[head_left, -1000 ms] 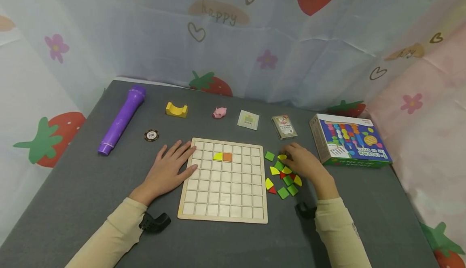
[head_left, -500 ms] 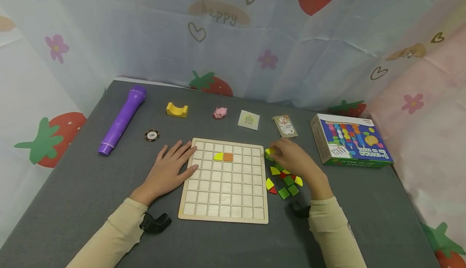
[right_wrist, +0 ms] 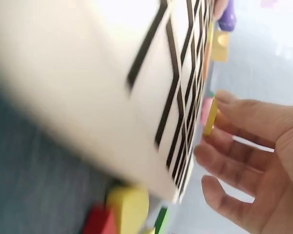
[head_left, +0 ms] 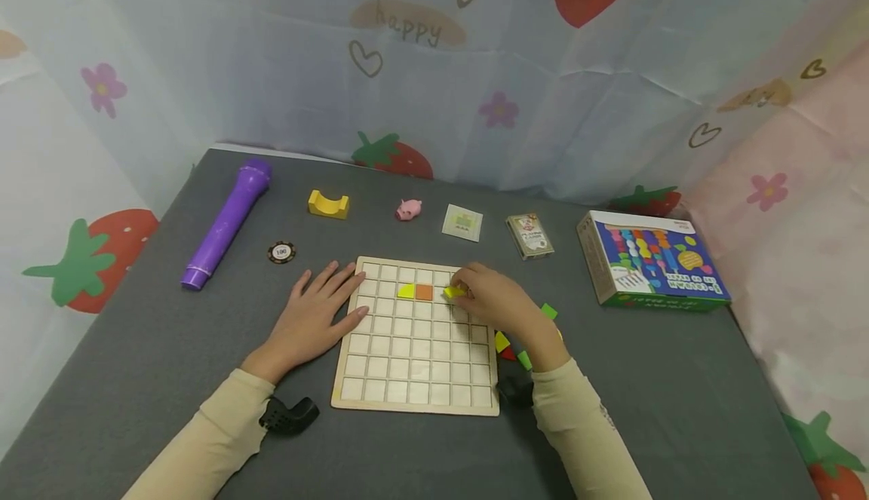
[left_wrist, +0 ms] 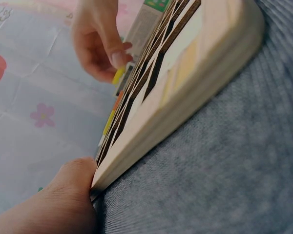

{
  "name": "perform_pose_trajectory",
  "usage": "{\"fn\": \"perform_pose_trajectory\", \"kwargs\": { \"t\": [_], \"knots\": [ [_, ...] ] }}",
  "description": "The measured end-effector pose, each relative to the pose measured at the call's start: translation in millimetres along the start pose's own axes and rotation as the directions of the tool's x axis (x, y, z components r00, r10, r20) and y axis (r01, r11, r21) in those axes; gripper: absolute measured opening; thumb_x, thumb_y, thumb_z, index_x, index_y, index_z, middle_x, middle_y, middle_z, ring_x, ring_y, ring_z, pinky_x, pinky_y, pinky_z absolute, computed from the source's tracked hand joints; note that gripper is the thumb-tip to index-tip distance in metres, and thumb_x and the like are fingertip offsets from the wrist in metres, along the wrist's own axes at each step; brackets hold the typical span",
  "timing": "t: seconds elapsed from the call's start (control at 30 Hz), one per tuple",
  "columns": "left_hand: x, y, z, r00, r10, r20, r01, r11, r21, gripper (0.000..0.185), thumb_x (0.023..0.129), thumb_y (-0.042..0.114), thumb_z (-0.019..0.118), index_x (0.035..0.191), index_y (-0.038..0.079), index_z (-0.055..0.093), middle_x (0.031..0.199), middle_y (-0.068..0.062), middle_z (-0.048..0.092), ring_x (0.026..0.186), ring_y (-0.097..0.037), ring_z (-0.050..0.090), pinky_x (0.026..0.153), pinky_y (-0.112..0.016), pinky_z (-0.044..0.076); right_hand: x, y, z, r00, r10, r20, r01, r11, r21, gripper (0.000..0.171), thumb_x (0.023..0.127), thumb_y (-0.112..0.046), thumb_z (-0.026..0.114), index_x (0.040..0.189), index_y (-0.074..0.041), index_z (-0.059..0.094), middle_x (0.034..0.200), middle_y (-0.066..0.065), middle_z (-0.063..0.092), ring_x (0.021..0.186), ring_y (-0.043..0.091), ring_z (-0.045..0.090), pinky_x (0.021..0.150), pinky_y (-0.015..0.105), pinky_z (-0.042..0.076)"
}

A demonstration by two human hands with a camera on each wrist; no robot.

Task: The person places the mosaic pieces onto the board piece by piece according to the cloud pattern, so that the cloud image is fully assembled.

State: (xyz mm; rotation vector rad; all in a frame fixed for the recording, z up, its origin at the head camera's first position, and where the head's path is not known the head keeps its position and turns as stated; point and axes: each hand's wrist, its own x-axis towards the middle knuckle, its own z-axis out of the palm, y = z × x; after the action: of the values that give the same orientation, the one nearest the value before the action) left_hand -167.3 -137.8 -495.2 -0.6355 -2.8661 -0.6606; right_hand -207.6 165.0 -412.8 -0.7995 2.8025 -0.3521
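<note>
Head view: right hand pinches a yellow piece above the grid board; flat left hand steadies it.

We see a small flat yellow wooden tile pinched at fingertip level just above the pale square wooden grid board, beside the orange square tile and yellow quarter-round tile seated in its second row.

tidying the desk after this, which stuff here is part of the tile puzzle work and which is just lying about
In use:
grid board
yellow tile in the right hand
placed yellow tile
orange tile
loose tiles
left hand, flat against the board's edge

Lying about:
purple microphone
yellow block
pink pig
chip
card packs
box
</note>
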Motion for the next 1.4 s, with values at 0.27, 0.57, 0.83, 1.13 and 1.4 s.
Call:
{"fn": "perform_pose_trajectory", "kwargs": {
  "t": [0.27,0.57,0.83,1.13,1.4],
  "knots": [
    [0.0,-0.7,-0.2,1.0,-0.001,0.012,0.001,1.0,0.003,0.063,0.096,0.051,0.048,0.149,0.019,0.037,0.155,-0.008,0.032,0.144,-0.033,0.023,0.113,-0.061,0.01,12.2,-8.6,7.3,0.999,0.045,0.019,-0.044,0.998,-0.049,0.03,0.091,-0.03,0.067,0.115,-0.012,0.063,0.106,0.002,0.063,0.09,0.015,0.06,0.08,0.035,0.052],
    [-0.3,-0.9,0.1,1.0,0.001,0.004,-0.001,1.0,0.002,0.063,0.096,0.05,0.049,0.149,0.018,0.038,0.154,-0.009,0.033,0.143,-0.034,0.024,0.112,-0.062,0.011,12.6,-10.8,7.8,0.998,0.06,0.029,-0.059,0.998,-0.03,0.028,0.09,-0.022,0.068,0.116,-0.013,0.063,0.102,0.001,0.065,0.087,0.014,0.06,0.08,0.034,0.051],
    [-0.4,0.2,-0.6,1.0,0.002,-0.001,-0.002,1.0,-0.008,0.062,0.096,0.048,0.051,0.149,0.017,0.038,0.154,-0.009,0.033,0.143,-0.034,0.024,0.112,-0.062,0.011,14.4,-14.8,7.0,0.998,0.047,0.03,-0.045,0.998,-0.053,0.026,0.093,-0.02,0.065,0.117,-0.011,0.065,0.105,0.002,0.066,0.087,0.013,0.059,0.081,0.034,0.052],
    [0.1,0.0,-0.1,1.0,-0.004,0.009,0.004,1.0,-0.006,0.062,0.096,0.048,0.05,0.149,0.018,0.037,0.155,-0.008,0.033,0.144,-0.033,0.023,0.112,-0.061,0.01,16.3,-18.1,6.1,0.998,0.02,0.059,-0.018,0.999,-0.037,0.026,0.094,-0.017,0.062,0.119,-0.01,0.064,0.111,0.004,0.065,0.093,0.015,0.062,0.083,0.034,0.052],
    [-0.1,-0.8,-1.0,0.999,-0.015,0.031,0.015,1.0,-0.005,0.063,0.097,0.049,0.049,0.15,0.019,0.035,0.156,-0.007,0.03,0.145,-0.032,0.02,0.113,-0.06,0.008,9.7,-9.1,-2.6,0.998,0.028,0.064,-0.029,0.999,0.014,0.028,0.096,-0.018,0.059,0.122,-0.009,0.061,0.107,0.004,0.065,0.089,0.016,0.061,0.08,0.034,0.051]
  ]
}}
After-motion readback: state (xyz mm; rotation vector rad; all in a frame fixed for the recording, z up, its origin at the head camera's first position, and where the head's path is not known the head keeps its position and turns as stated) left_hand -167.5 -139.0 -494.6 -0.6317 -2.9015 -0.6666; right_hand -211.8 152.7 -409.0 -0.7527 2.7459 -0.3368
